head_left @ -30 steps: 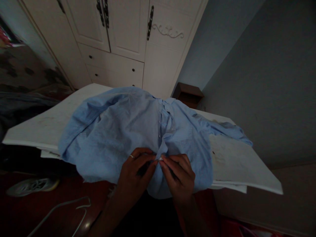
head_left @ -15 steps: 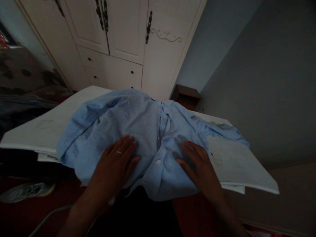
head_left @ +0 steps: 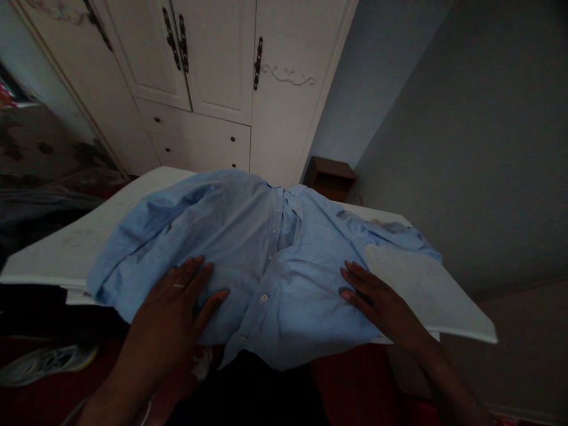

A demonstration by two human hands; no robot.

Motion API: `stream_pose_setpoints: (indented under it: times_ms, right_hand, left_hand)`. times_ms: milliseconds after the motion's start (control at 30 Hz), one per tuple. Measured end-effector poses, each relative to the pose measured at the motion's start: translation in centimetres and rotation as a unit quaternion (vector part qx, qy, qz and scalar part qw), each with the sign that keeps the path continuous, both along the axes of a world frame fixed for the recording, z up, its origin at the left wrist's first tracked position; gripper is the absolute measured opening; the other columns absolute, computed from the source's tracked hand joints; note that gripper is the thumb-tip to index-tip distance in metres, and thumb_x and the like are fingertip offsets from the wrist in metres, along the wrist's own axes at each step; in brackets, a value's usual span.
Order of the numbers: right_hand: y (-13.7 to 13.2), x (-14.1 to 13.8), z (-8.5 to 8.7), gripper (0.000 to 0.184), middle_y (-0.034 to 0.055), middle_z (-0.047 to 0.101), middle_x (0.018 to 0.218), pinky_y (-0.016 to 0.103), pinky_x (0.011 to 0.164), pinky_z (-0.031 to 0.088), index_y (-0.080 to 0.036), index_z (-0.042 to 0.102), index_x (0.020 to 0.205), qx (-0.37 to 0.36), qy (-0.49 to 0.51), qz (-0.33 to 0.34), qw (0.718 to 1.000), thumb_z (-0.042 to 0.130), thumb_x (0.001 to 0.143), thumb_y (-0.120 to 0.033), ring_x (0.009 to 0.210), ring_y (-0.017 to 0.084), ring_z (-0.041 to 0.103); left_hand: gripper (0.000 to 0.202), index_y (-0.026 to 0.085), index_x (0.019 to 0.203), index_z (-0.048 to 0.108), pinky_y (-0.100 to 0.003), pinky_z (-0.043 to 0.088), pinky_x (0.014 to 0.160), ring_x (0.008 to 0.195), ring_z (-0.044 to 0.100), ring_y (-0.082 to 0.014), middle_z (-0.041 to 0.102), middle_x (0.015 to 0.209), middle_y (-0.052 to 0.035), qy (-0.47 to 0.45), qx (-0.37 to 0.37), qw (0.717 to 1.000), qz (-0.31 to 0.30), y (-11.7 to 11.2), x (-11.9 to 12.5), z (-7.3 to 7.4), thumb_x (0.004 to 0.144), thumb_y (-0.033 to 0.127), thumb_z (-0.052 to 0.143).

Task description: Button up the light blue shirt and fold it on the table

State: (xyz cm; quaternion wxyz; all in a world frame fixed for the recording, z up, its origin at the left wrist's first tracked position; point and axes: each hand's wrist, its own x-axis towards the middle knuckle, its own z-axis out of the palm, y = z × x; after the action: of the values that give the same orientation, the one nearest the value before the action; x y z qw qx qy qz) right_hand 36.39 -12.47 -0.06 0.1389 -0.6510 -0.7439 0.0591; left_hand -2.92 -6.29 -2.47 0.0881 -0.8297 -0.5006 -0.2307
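Note:
A light blue button-up shirt lies spread over a white table, its collar at the far edge and its hem hanging over the near edge. The front placket gapes partway down, with white buttons showing along it. My left hand, a ring on one finger, rests with fingers spread on the left front of the shirt. On the right front, near the side seam, my right hand lies with its fingers stretched out. One sleeve reaches out to the right across the tabletop; the left sleeve bends down along the shirt's side.
Behind the table stands a cream wardrobe with dark handles and drawers. A small brown cabinet sits by the grey wall. A shoe lies on the red floor at the lower left. Dark cloth is heaped at far left.
My hands have moved apart, the left one leftward and the right one rightward. The lower front of the shirt now lies wider and flatter. The camera view has tilted slightly up.

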Motion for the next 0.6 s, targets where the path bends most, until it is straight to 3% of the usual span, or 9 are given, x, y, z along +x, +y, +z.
stream_pose_setpoints:
  times_ms: [100, 233, 367, 500, 600]
  right_hand:
    - [0.0, 1.1, 0.4, 0.048, 0.0079, 0.049, 0.141, 0.054, 0.108, 0.039, -0.023, 0.057, 0.130, -0.005, 0.003, 0.019, 1.000, 0.050, 0.091, -0.050, 0.131, 0.029, 0.046]
    - [1.3, 0.9, 2.1, 0.037, 0.0076, 0.064, 0.125, 0.059, 0.105, 0.040, -0.023, 0.065, 0.120, 0.009, -0.006, 0.035, 0.999, 0.051, 0.092, -0.042, 0.117, 0.030, 0.059]
    - [3.8, -1.9, 4.8, 0.032, 0.0092, 0.068, 0.118, 0.051, 0.098, 0.049, -0.020, 0.064, 0.120, 0.099, 0.011, 0.077, 0.992, 0.047, 0.095, -0.028, 0.109, 0.026, 0.063]
    - [7.1, -5.7, 6.5, 0.032, 0.0070, 0.064, 0.124, 0.044, 0.100, 0.047, -0.022, 0.060, 0.123, 0.149, 0.045, 0.241, 0.958, 0.048, 0.093, -0.018, 0.116, 0.021, 0.058]
    - [9.5, -8.0, 6.4, 0.025, 0.0067, 0.065, 0.119, 0.041, 0.100, 0.045, -0.020, 0.061, 0.114, 0.110, 0.041, 0.333, 0.935, 0.051, 0.092, -0.016, 0.113, 0.020, 0.058]
  left_hand:
    - [0.063, 0.011, 0.119, 0.062, -0.055, 0.048, 0.096, 0.115, 0.058, -0.0341, 0.060, 0.128, -0.0189, -0.024, -0.020, 0.999, 0.009, 0.1, 0.0, 1.3, 0.090, 0.061, 0.038]
    - [0.047, 0.021, 0.106, 0.067, -0.043, 0.051, 0.092, 0.103, 0.065, -0.0252, 0.071, 0.110, -0.0078, -0.090, -0.131, 0.987, 0.020, 1.2, 1.3, 4.6, 0.095, 0.052, 0.033]
    - [0.041, 0.018, 0.109, 0.066, -0.037, 0.050, 0.089, 0.094, 0.066, -0.0210, 0.071, 0.107, -0.0068, -0.145, -0.203, 0.967, -0.047, 3.6, 4.3, 7.1, 0.095, 0.044, 0.038]
    - [0.031, 0.020, 0.107, 0.069, -0.033, 0.049, 0.085, 0.090, 0.065, -0.0187, 0.070, 0.103, -0.0058, -0.084, -0.258, 0.945, -0.182, 5.9, 7.1, 7.4, 0.093, 0.029, 0.043]
    - [0.028, 0.023, 0.097, 0.073, -0.029, 0.049, 0.079, 0.084, 0.065, -0.0170, 0.071, 0.093, -0.0044, -0.046, -0.274, 0.930, -0.241, 7.1, 8.2, 6.7, 0.090, 0.022, 0.046]
